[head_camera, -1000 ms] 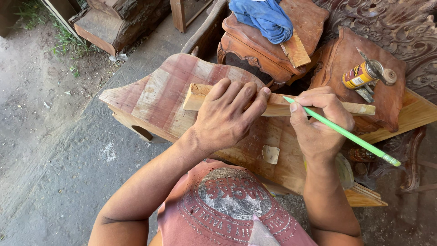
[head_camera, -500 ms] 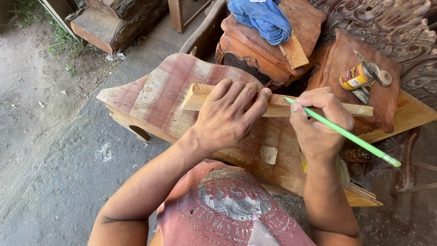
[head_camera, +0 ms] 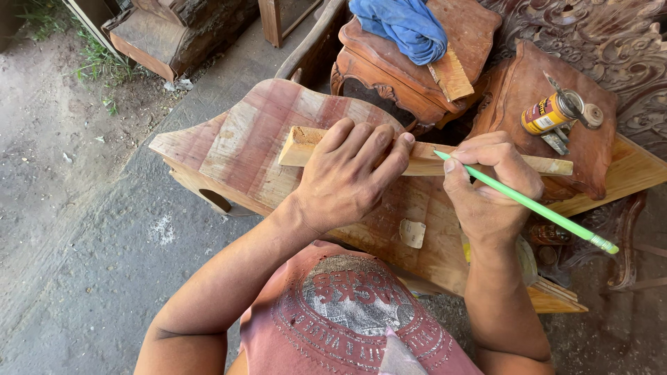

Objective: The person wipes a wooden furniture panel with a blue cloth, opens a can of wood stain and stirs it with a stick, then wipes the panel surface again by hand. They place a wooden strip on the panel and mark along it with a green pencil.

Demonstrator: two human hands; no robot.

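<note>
Still, left hand (head_camera: 351, 177) flat on wood strip (head_camera: 424, 158), right hand (head_camera: 490, 187) grips green pencil (head_camera: 528, 206), unchanged.

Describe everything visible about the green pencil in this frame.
The green pencil is long, slim and pale green, with a metal band and eraser at its rear end, which points lower right. It lies slanted, the tip up-left against the edge of the wooden strip. The right hand grips it near the tip, in a writing hold. The left hand presses the strip down and does not touch the pencil.
</note>
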